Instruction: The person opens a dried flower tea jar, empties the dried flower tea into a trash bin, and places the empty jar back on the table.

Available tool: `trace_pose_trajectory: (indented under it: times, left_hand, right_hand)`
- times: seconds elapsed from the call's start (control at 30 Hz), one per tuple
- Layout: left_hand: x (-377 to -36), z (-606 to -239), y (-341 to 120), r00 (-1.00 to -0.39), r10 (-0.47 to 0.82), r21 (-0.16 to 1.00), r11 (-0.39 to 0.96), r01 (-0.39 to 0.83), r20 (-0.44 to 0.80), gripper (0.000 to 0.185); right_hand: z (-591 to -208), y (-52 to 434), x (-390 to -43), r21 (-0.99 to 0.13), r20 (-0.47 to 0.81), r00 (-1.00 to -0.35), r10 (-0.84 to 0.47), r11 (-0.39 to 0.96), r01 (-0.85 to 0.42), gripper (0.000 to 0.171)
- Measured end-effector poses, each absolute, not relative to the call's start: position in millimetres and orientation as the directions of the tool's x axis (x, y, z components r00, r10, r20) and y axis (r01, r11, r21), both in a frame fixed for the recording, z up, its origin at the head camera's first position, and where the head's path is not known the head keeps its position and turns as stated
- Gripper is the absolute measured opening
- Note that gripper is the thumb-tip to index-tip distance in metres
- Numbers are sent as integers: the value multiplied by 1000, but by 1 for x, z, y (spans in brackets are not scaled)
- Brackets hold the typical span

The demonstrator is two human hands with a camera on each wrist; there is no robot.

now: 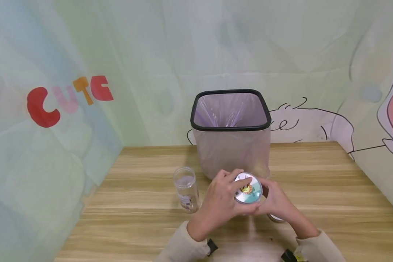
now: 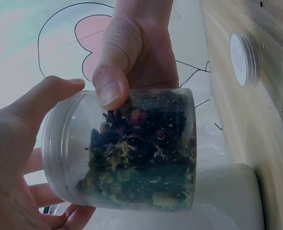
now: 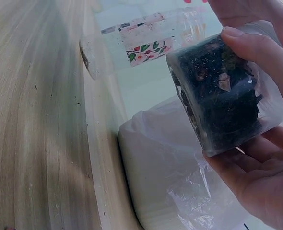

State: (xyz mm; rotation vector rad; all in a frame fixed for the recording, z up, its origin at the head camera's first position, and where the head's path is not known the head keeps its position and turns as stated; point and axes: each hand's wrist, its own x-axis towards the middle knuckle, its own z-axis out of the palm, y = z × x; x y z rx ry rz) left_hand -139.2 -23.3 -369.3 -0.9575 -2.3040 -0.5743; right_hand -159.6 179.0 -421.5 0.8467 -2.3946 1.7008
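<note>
Both hands hold a clear jar [image 2: 141, 153] part-filled with dark dried flowers and leaves, lifted in front of the bin. My left hand [image 1: 217, 200] curls round its silvery screw lid [image 2: 55, 148], whose printed top [image 1: 250, 194] faces up in the head view. Lower down, my right hand [image 1: 276, 200] grips the jar's body, the thumb laid along its side in the left wrist view. To the left on the table stands a second clear jar [image 1: 187, 191], lidless, with a flowered label [image 3: 151, 50] and a few bits at its bottom.
A bin [image 1: 232, 153] with a black rim and a thin plastic liner stands right behind the hands. Another round lid [image 2: 244, 60] lies on the wooden table [image 1: 144, 225], partly hidden by my right hand in the head view. Printed cloth hangs around the table.
</note>
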Motion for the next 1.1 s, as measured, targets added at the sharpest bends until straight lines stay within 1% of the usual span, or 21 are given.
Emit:
trace_pose_trajectory:
  times: [0.17,0.43,0.57,0.83,1.1]
  left_hand:
    - [-142,-370,-24,-592,449,160,691,705,670,57]
    - [-143,-368,-21,-570,418,192,663,724,708,57]
    - [-141,-367,-19,-565,422,199,649,734,709,56]
    - [-138,-366,-19,-557,398,193,661,725,729,48]
    - [-134,-367,-19,-579,375,214,676,705,724,48]
  right_hand:
    - [-418,178,-161,-853,347,-872,-345,272,-447,71]
    - [-418,176,-164,-873,377,-831,-410,142,-466,79]
    - [-421,175,-162,-873,375,-833,-405,148,-465,81]
    - [-417,172,-156,-866,393,-855,-339,176,-468,79]
    - [-416,168,-151,-873,398,-867,-300,167,-459,73]
